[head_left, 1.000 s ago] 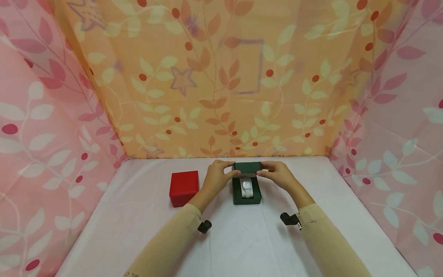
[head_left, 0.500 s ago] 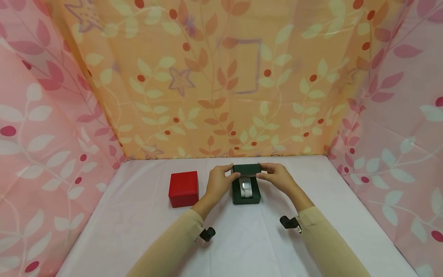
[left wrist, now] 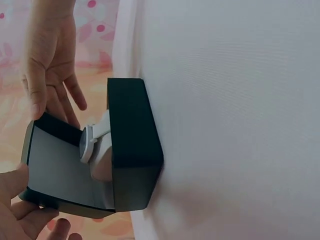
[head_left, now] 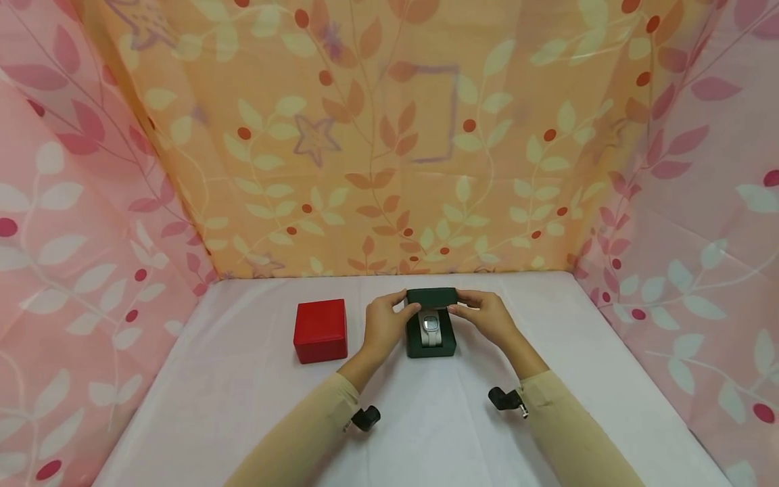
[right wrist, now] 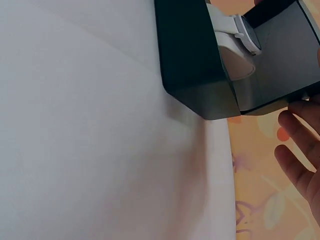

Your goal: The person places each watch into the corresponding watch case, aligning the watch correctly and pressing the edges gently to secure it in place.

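Observation:
A dark green watch box (head_left: 431,352) stands on the white cloth with its lid (head_left: 432,297) raised and tilted over the back part of the base. Inside, a watch with a white strap (head_left: 431,327) is wrapped on a pale cushion. My left hand (head_left: 382,326) pinches the lid's left side, thumb at its front edge. On the opposite side, my right hand (head_left: 491,318) holds the lid the same way. The grey lining of the lid (left wrist: 60,165) shows in the left wrist view, and the green base (right wrist: 192,55) rests on the cloth in the right wrist view.
A closed red box (head_left: 320,331) sits left of the green one, near my left forearm. White cloth (head_left: 426,433) covers the table. Patterned curtains, an orange one (head_left: 365,135) behind and pink ones (head_left: 79,284) at the sides, enclose it.
The lid has tipped slightly lower toward the base, both hands moving down with it. Less of its underside shows in the head view. The red box has stayed put.

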